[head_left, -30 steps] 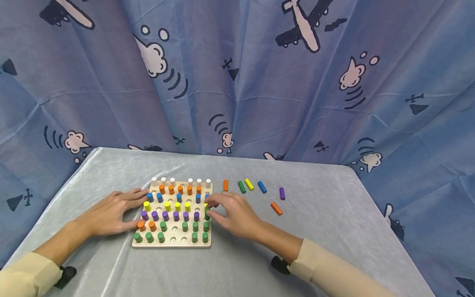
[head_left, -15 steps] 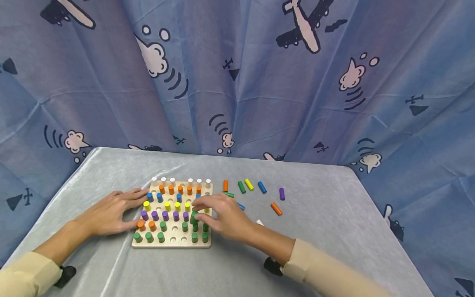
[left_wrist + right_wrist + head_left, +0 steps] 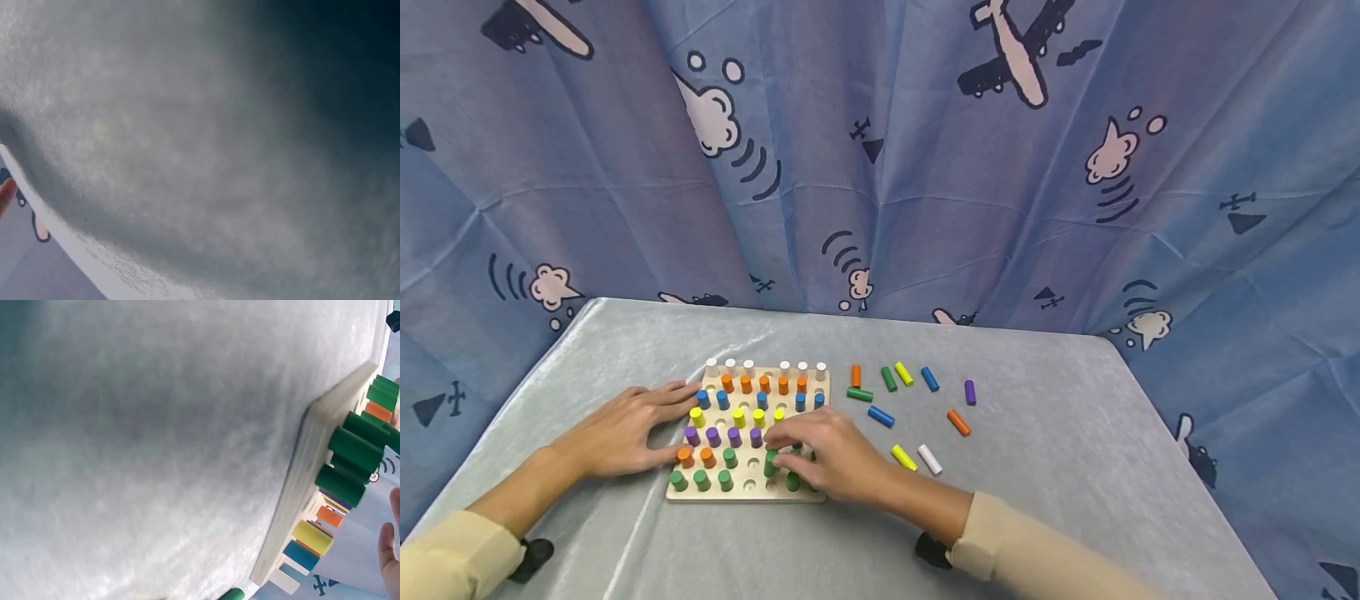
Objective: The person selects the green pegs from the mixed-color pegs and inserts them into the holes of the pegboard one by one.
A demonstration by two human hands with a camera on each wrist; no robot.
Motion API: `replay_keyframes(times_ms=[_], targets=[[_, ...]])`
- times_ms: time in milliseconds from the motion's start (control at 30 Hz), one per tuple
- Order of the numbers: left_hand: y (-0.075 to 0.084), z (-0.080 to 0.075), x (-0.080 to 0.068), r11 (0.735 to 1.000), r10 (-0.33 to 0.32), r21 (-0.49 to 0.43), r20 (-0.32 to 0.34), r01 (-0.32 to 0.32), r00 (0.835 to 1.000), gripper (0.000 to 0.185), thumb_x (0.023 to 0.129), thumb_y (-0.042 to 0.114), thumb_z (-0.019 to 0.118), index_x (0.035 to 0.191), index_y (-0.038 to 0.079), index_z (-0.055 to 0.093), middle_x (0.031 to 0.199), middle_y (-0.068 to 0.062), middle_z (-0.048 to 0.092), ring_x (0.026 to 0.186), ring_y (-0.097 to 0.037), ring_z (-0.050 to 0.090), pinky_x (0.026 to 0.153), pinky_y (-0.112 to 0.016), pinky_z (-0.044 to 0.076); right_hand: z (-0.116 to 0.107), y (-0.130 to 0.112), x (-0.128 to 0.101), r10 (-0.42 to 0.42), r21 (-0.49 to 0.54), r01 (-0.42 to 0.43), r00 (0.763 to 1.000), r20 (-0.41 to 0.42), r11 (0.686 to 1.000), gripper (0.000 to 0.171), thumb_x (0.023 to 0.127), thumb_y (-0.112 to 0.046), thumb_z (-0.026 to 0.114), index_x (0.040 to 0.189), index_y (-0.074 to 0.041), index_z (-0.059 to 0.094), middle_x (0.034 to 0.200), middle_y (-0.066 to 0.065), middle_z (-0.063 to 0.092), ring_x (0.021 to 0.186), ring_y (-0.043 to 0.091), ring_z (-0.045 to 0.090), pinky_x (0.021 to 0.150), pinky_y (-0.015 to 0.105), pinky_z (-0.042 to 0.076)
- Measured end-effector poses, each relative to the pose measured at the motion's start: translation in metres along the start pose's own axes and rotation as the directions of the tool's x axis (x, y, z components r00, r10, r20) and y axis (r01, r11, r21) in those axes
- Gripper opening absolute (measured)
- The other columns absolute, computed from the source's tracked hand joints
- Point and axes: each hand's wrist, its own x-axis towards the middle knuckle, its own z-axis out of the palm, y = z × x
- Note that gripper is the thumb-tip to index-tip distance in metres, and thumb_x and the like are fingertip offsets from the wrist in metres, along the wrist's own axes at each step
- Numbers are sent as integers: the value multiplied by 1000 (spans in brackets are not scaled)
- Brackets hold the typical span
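A wooden pegboard (image 3: 741,498) lies on the table with rows of white, orange, blue, yellow, purple and green pegs standing in it. My left hand (image 3: 625,429) rests beside its left edge, fingers extended and touching that side. Over the front right part of the board, my right hand (image 3: 831,457) pinches a green peg (image 3: 771,463) upright between thumb and fingers. The right hand hides some pegs behind it. From the right wrist, the board's side (image 3: 312,450) shows at the right, with fingers (image 3: 389,550) at the frame's edge.
Loose pegs lie right of the board, among them a white peg (image 3: 929,459), a yellow peg (image 3: 904,457), a blue peg (image 3: 881,416) and a purple peg (image 3: 970,392). A grey cloth covers the table (image 3: 1060,467). A patterned blue curtain (image 3: 880,167) hangs behind.
Holding the green peg, my right hand has moved left and nearer to me across the board. Loose white, yellow, blue and green pegs have come into view behind it. My left hand stays put.
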Motion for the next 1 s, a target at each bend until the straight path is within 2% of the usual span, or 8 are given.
replay_keyframes(times_ms=[300, 633, 1000], targets=[[0, 1, 0, 1000, 0, 8, -11, 0, 1000, 65, 87, 47, 71, 134, 3, 62, 148, -12, 50, 133, -37, 49, 94, -54, 44, 9, 2, -3, 31, 47, -33, 999, 41, 998, 28, 90, -17, 75, 116, -9, 70, 109, -2, 74, 102, 2, 66, 97, 26, 45], [0, 0, 0, 1000, -5, 3, 7, 5, 1000, 66, 88, 49, 69, 135, 3, 62, 149, -12, 50, 134, -37, 48, 94, -54, 44, 14, 4, -6, 45, 19, -47, 996, 83, 999, 28, 91, -21, 74, 117, -12, 70, 109, -5, 73, 103, 0, 63, 97, 24, 44], [0, 1, 0, 1000, 2, 2, -6, -2, 1000, 65, 87, 47, 70, 134, 3, 62, 148, -12, 51, 133, -37, 49, 93, -55, 45, 14, 4, -6, 61, -9, -60, 993, 101, 998, 27, 92, -22, 73, 117, -13, 71, 109, -7, 73, 104, -2, 62, 96, 22, 44]])
